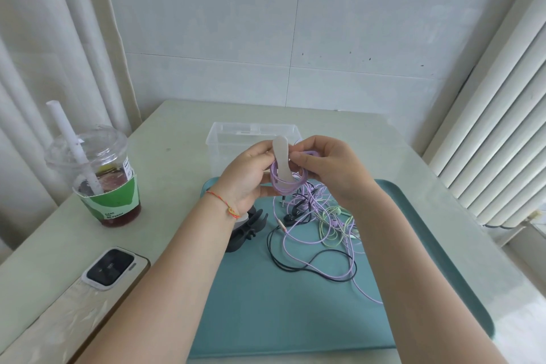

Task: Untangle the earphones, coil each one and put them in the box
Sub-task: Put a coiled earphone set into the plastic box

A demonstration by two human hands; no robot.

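Left hand [246,177] gripping purple coil [288,182] with white tie [283,161]; right hand [328,170] pinching loops. Risk: tail trailing into tangle [319,230], snagging, loosening coil before reaching box [236,139].

bright, even daylight | soft faint shadows | wide-angle edge bending | sharp

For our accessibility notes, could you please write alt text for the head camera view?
Both hands, left hand and right hand, hold a coiled purple earphone above a teal tray of tangled earphones. A clear box stands behind.
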